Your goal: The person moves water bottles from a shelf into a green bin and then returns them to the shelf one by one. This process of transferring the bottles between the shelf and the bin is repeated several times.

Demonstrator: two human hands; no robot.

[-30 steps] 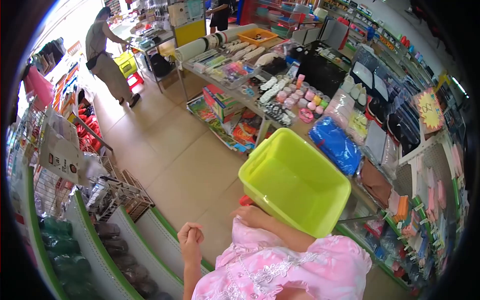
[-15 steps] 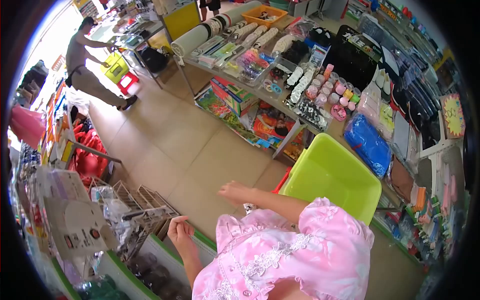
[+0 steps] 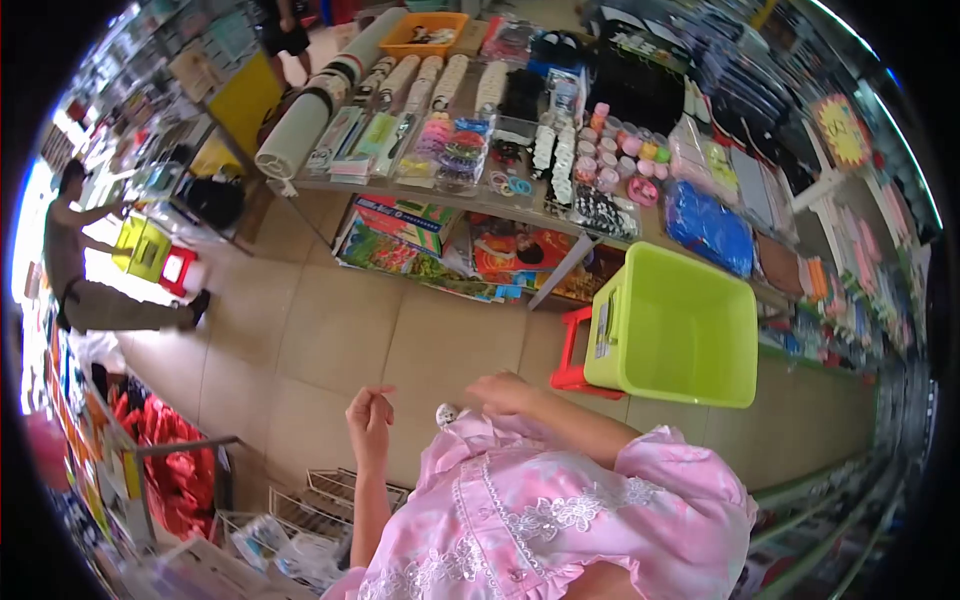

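Note:
I wear a pink lace-trimmed dress (image 3: 540, 520). My left hand (image 3: 370, 420) is raised in front of my chest with its fingers curled in and thumb against them, holding nothing. My right hand (image 3: 500, 393) lies at the dress's front edge with the fingers bent down; whether it grips the fabric is unclear. A lime-green plastic bin (image 3: 680, 330) stands empty on a red stool (image 3: 570, 352) on the tiled floor, to the right of my right hand and apart from it.
A long display table (image 3: 470, 195) with rolled mats, hair ties and small jars runs along the far side, with boxes beneath. A wire rack (image 3: 300, 520) and red goods (image 3: 170, 460) stand at lower left. Another person (image 3: 90, 290) bends by a yellow stool at far left.
The view has swung left and down. The green bin, which was up by my right hand a second ago, now rests on the red stool. My left hand rose slightly.

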